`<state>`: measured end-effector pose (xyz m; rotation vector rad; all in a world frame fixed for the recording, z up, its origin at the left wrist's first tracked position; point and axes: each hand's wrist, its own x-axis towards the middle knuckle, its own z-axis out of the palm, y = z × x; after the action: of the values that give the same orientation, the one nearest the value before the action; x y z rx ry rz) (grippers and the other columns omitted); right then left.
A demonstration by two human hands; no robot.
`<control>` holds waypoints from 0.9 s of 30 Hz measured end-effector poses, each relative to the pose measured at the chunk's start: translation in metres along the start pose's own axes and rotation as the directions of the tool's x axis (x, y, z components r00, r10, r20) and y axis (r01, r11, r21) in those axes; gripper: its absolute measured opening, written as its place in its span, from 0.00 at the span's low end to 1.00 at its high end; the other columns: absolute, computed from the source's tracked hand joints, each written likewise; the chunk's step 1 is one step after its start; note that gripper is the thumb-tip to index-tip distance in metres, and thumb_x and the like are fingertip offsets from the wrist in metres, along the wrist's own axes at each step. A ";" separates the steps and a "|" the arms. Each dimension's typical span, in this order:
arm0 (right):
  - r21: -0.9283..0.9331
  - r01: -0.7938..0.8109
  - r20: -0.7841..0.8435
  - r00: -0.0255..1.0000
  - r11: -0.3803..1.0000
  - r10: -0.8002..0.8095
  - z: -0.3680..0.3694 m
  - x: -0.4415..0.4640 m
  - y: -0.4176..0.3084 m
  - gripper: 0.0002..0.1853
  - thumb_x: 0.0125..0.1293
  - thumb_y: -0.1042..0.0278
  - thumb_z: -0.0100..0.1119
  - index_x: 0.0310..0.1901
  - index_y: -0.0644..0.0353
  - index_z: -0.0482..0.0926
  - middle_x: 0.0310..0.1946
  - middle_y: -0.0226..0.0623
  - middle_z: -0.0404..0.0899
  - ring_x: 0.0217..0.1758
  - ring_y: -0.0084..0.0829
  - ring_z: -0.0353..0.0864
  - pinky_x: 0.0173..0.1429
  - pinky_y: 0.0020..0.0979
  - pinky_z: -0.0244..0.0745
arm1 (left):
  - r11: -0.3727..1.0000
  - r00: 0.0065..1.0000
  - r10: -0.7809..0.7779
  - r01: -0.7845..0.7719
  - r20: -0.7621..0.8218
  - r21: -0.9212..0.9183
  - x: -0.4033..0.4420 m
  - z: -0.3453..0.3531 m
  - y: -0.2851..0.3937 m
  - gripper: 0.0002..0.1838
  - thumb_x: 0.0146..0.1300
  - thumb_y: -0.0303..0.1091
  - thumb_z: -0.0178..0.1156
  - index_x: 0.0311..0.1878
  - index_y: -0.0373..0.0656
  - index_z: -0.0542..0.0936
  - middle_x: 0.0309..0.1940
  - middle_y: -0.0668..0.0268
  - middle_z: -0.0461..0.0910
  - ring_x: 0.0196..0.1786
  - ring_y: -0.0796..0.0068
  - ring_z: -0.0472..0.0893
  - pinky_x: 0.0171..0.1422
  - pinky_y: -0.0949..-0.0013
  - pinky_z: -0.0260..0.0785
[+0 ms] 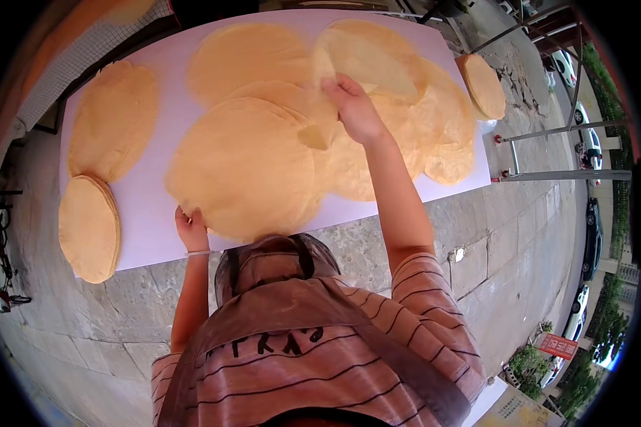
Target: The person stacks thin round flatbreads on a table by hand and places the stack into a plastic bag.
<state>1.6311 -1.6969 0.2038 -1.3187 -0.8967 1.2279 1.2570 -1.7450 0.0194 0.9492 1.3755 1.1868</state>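
Large round thin yellow sheets lie in overlapping piles on a pale table [146, 206]. At the lower left edge of the big front pile [246, 167], my left hand [191, 219] pinches the rim of a sheet. My right hand [350, 107] is raised over the middle of the table, its fingers closed on a thin translucent sheet [367, 64] that is folded over and partly blurred. Under and beside that hand, more sheets [406, 135] spread to the right. Another pile [253, 57] lies behind the front one.
Two piles, one oval [114, 121] and one at the corner [89, 228], occupy the table's left side. A further stack [483, 87] sits off the right edge. Metal bars [563, 175] stand right of the table, over paved ground [506, 242]; parked cars are beyond.
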 end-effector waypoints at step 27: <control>-0.819 0.422 0.317 0.897 0.387 -0.307 0.127 -0.003 0.041 0.10 0.63 0.68 0.50 0.44 0.59 0.73 0.40 0.43 0.78 0.40 0.43 0.77 0.42 0.38 0.73 | 0.869 0.869 -0.492 0.494 0.044 -0.037 -0.029 -0.029 -0.043 0.19 0.59 0.30 0.57 0.51 0.37 0.64 0.36 0.62 0.73 0.34 0.70 0.76 0.34 0.69 0.74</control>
<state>1.5010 -1.6798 0.1775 -1.6834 -1.9730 0.4105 1.2356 -1.7858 -0.0175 0.5283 1.4446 0.8023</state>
